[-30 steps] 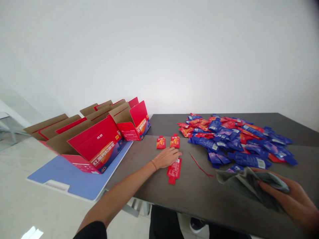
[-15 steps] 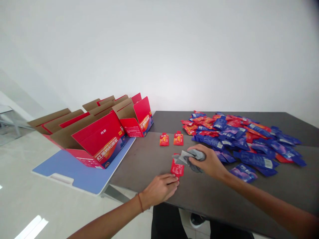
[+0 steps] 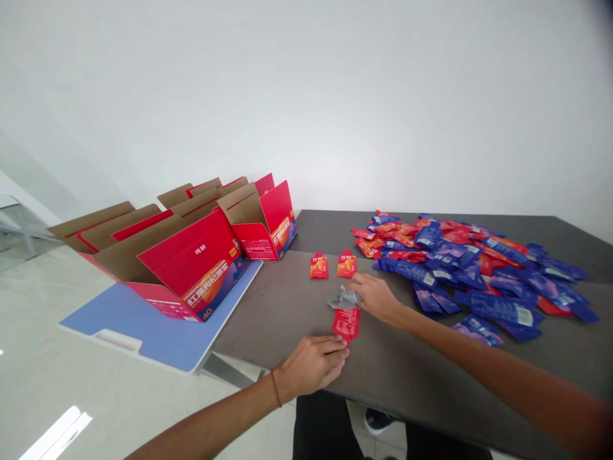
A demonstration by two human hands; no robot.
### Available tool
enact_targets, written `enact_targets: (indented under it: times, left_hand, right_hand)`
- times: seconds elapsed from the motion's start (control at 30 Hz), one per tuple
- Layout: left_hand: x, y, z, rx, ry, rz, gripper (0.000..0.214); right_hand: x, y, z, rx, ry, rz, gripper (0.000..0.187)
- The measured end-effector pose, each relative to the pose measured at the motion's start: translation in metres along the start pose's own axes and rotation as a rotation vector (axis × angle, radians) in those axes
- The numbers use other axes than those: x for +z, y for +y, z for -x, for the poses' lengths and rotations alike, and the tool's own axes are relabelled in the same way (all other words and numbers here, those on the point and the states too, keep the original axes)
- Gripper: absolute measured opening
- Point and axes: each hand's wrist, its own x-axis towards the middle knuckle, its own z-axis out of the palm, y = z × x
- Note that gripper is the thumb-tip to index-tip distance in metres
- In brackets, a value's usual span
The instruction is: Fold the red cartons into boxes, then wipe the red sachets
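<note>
A red pouch [image 3: 346, 323] lies flat on the dark table, its printed text side up and its narrow spout end toward me. My left hand [image 3: 318, 364] has its fingers closed on that spout end at the table's front. A crumpled grey cloth [image 3: 343, 298] covers the pouch's far end, with my right hand [image 3: 376, 296] closed on it and pressing it down. Just beyond, two more red pouches, one on the left [image 3: 318, 266] and one on the right [image 3: 347, 264], lie side by side with their orange fruit pictures up.
A heap of red and blue pouches [image 3: 460, 255] spreads over the table's right side. To the left, open red cartons, a large one [image 3: 191, 268] and a smaller one [image 3: 268, 223], stand with flaps raised on a blue board [image 3: 143, 332]. A white wall [image 3: 335, 108] rises behind.
My right hand has moved the grey cloth down and away from me onto the pouch's far end. The left hand keeps its hold on the spout end.
</note>
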Motion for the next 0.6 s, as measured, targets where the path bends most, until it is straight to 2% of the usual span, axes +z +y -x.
enact_targets:
  times: [0.07,0.17,0.2,0.27,0.33,0.4,0.5,0.6]
  left_hand:
    - [0.000,0.000,0.000,-0.001,0.000,0.002,0.025]
    - [0.000,-0.001,0.000,0.002,-0.020,0.001,0.027]
    - [0.000,-0.001,0.000,0.001,-0.028,-0.002,0.026]
    - [-0.001,-0.001,0.000,-0.010,-0.040,-0.012,0.024]
    - [-0.001,-0.001,-0.001,-0.017,-0.036,-0.016,0.023]
    - [-0.001,-0.001,-0.001,-0.012,-0.018,-0.006,0.024]
    - [0.001,-0.002,0.000,-0.009,-0.002,0.009,0.025]
    - [0.003,-0.003,0.002,-0.023,0.005,0.005,0.025]
  right_hand:
    - [-0.007,0.002,-0.003,0.024,0.061,-0.017,0.035]
    - [-0.013,-0.021,0.011,0.017,0.177,-0.224,0.027]
    - [-0.012,-0.032,0.019,-0.019,0.160,-0.293,0.024]
    - [-0.008,-0.049,0.032,-0.125,0.042,-0.334,0.021]
    - [-0.002,-0.053,0.035,-0.187,-0.067,-0.224,0.028]
    - [0.003,-0.043,0.025,-0.136,-0.082,-0.051,0.039]
    - [0.003,-0.015,-0.002,0.003,-0.054,0.137,0.039]
    - [-0.001,0.005,-0.020,0.102,-0.018,0.147,0.032]
